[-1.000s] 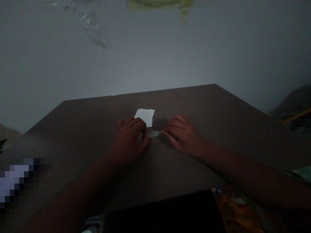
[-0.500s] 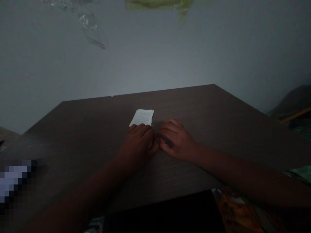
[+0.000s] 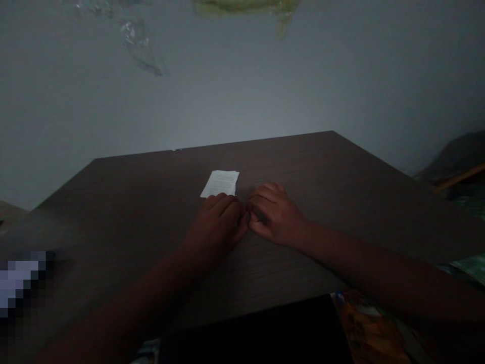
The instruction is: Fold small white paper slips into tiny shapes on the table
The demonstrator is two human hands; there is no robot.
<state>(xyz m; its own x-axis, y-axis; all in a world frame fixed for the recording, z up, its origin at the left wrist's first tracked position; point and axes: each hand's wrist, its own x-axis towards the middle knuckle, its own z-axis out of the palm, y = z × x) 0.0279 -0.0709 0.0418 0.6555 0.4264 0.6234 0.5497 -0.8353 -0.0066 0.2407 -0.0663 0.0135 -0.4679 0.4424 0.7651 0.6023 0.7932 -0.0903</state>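
Both hands are together near the middle of the dark wooden table (image 3: pixel 295 162). My left hand (image 3: pixel 217 220) is closed, its fingers curled down and its thumb pointing toward the other hand. Facing it, my right hand (image 3: pixel 276 213) is also closed, thumb and fingertips pinched together. The fingertips of the two hands meet or nearly meet; anything between them is too dark and small to make out. Just beyond my left knuckles lies a small stack of white printed paper (image 3: pixel 221 183), its near edge hidden behind that hand.
A blurred-out, pixelated flat object (image 3: pixel 20 283) lies at the table's left. Behind the table rises a pale wall (image 3: pixel 242 91) with clear plastic (image 3: pixel 140 48) and a yellow-green strip (image 3: pixel 242 6) on it. Dark and orange patterned items (image 3: pixel 371 328) show at the near edge.
My right hand has shifted very slightly up and its fingers have drawn a little closer in. My left hand and the paper stack keep nearly the same place.
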